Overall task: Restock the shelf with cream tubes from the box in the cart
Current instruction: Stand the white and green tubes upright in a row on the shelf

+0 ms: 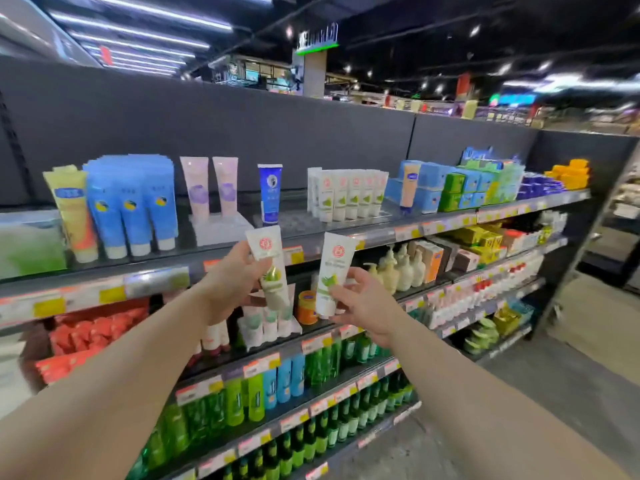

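My left hand (pixel 230 282) grips a white cream tube (pixel 268 251) with a red round logo and green leaf print, held upright cap down. My right hand (pixel 363 303) holds a second matching tube (pixel 332 271) by its lower part. Both tubes are raised in front of the top shelf's front edge (pixel 346 239). On that shelf stands a row of several matching white tubes (pixel 349 195), up and to the right of my hands. The box and the cart are out of view.
The top shelf also carries blue tubes (pixel 135 206), a yellow tube (pixel 72 213), two pink tubes (pixel 211 185), one dark blue tube (pixel 270 194) and blue and green boxes (pixel 460 188). Lower shelves hold green bottles (pixel 242 400) and pump bottles (pixel 398 268). An aisle floor (pixel 554 368) runs at right.
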